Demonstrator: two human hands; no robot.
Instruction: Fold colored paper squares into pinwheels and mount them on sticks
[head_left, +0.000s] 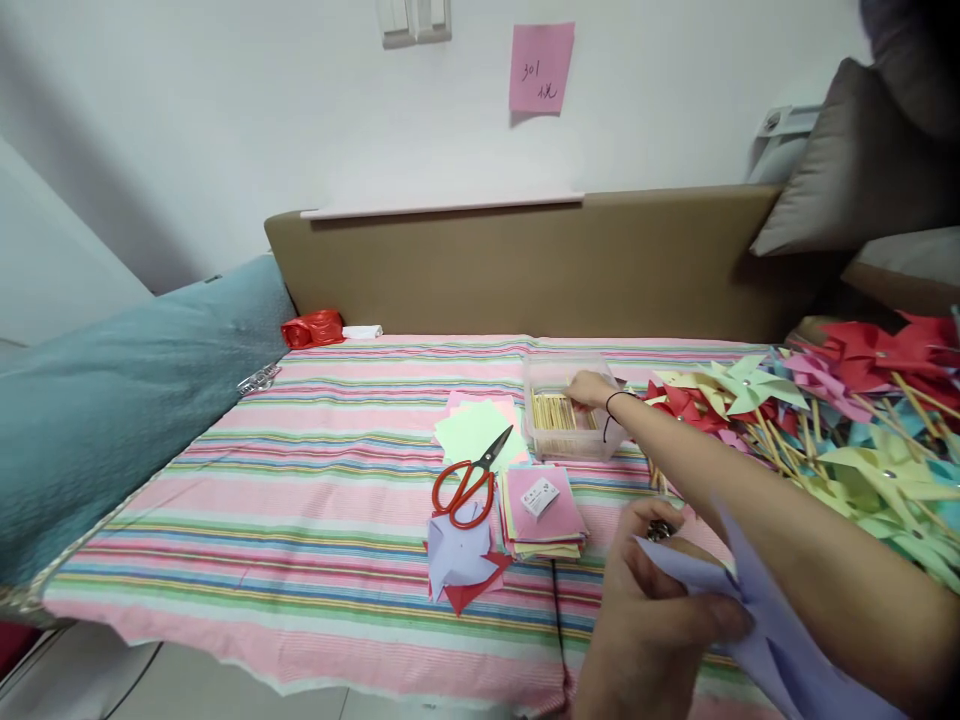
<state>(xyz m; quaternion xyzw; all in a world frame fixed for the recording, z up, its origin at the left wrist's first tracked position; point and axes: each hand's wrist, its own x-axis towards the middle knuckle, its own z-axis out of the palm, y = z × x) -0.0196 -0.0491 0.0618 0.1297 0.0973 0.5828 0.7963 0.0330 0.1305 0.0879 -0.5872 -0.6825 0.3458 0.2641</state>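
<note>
The purple paper pinwheel point(776, 640) was at the lower right of the frame, its lowest part cut off by the bottom edge. The left hand point(656, 610) had a narrow grip on it, the paper pinched between thumb and fingers. The right forearm point(727, 490) slanted just behind, leaving little room between arm and paper.

Right of centre, the right hand point(590, 390) reached over the rim of a clear plastic box point(581, 447), its fingers among the wooden sticks point(551, 410); whether that grip had closed on one, I could not tell. The box walls left it a tight space.

Nearer the middle, a small white box point(540, 497) lay on a stack of square papers point(566, 525). Beside it, red-handled scissors point(491, 455) lay across pale green paper point(469, 430) and purple cut paper point(454, 560), blades pointing to the upper right. Finished pinwheels point(874, 470) crowded the right edge, close to the forearm.

Across the left half, the striped cloth point(262, 500) gave broad open room, bounded by a blue armrest point(150, 390), the brown backrest point(487, 270) and its own uneven front edge at the lower left.
</note>
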